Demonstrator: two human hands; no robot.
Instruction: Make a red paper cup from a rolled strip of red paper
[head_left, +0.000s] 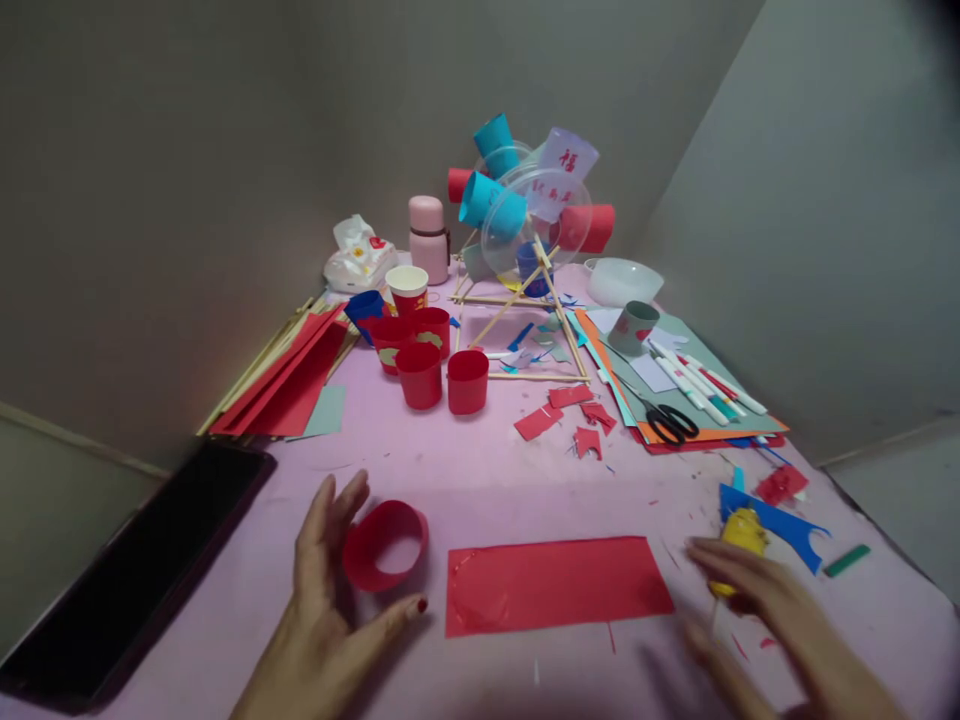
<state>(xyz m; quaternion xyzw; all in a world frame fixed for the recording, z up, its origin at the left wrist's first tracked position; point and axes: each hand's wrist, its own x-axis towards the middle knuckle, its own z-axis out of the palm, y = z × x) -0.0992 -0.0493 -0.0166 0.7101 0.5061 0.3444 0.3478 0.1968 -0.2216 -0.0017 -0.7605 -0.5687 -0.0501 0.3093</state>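
Cluttered pink table (480, 470), cups (431, 350) and scissors (671, 422) behind.
Our left hand (326, 590) cups a red ring (385, 545), fingers spread; our right hand (757, 600) grips a yellow bottle (741, 535) beside the red sheet (555, 583); a tablet (135, 570) overhangs the left edge.

This looks like a craft corner in a home. A bench (480, 470) with a pink top is pushed into the corner of two plain grey walls. It is full of making things: red paper cups (420, 375), sheets of coloured paper (289, 380), scissors (670, 421), marker pens (701, 380) and little paper scraps (570, 410). At the back stands a home-made wheel (529, 215) of sticks, clear plates and coloured cups. Home things sit there too: a pink flask (428, 238), a pack of wipes (358, 258) and a white bowl (624, 281). A dark tablet (135, 570) lies at the left edge.
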